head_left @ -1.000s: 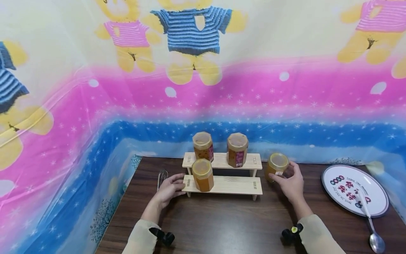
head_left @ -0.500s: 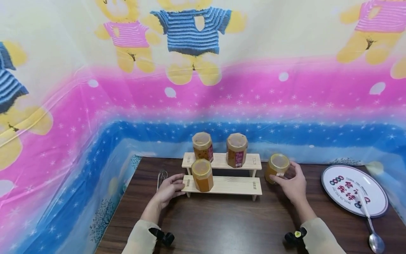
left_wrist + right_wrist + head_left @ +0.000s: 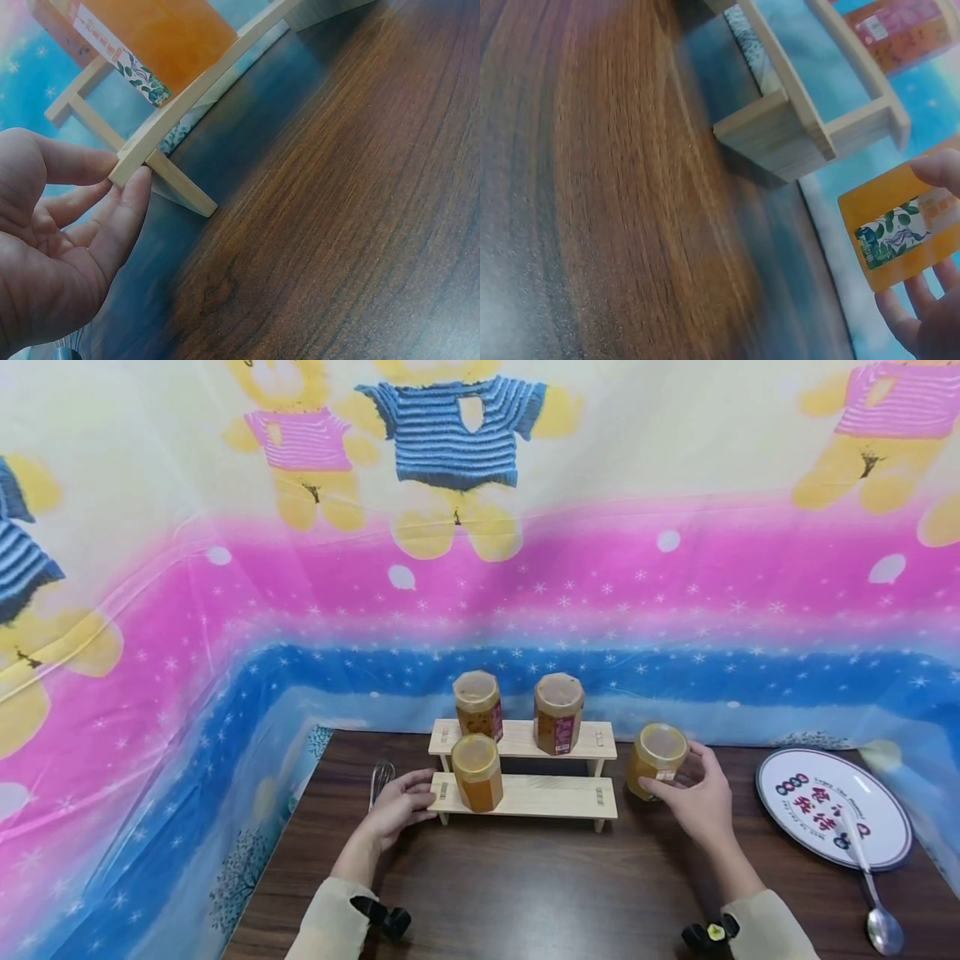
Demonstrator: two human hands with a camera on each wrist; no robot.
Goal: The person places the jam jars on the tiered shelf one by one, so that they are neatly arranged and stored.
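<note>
My right hand holds an orange jar with a golden lid, just right of a two-tier wooden rack. In the right wrist view, thumb and fingers grip this jar from opposite sides, its leafy label facing the camera; whether its base touches the table I cannot tell. My left hand pinches the left end of the rack's lower shelf. A similar orange jar stands on that shelf's left part. Two darker jars, one at left and one near the middle, stand on the upper shelf.
A whisk lies partly behind my left hand. At the right, a white plate with red printing bears a spoon, its bowl end reaching past the rim. A printed cloth rises behind the dark wooden table.
My right hand, with the orange jar in it, has shifted slightly right and toward the front. My left hand keeps its grip on the rack, and the other jars stay in place.
</note>
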